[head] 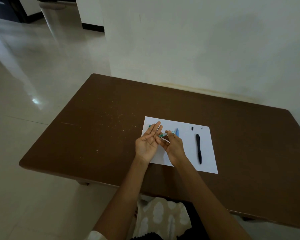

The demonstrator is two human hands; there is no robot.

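Currently the right hand (173, 146) has fingertips and thumb pinched on a slim green barrel (164, 134), probably a pen body, gripped near its right end. It is held just above the sheet of paper (206, 153), not lying on it.

Key relation: the barrel's long axis runs roughly left-right, its left end dipping slightly. That end points straight at the left hand (148, 142), which is palm-up with fingers straight and holding nothing. The left end sits at the edge of that palm, by the finger bases. I can't tell whether it actually touches.

My read: whatever comes out of the barrel, or gets pushed in, moves along that axis into the waiting palm. So the left hand is the nearer receiver and the right only needs to tilt or tap.

- A blue piece (177, 132) lies on the paper just beyond the right fingertips.
- A green piece (150, 126) peeks out behind the left fingers.
- Well to the right are a black pen (199, 148), lying near-to-far, a black cap (192, 128) and a grey bit (201, 128).
- Everything sits on a brown table (93, 135).

Risk: a small part could roll off the palm.
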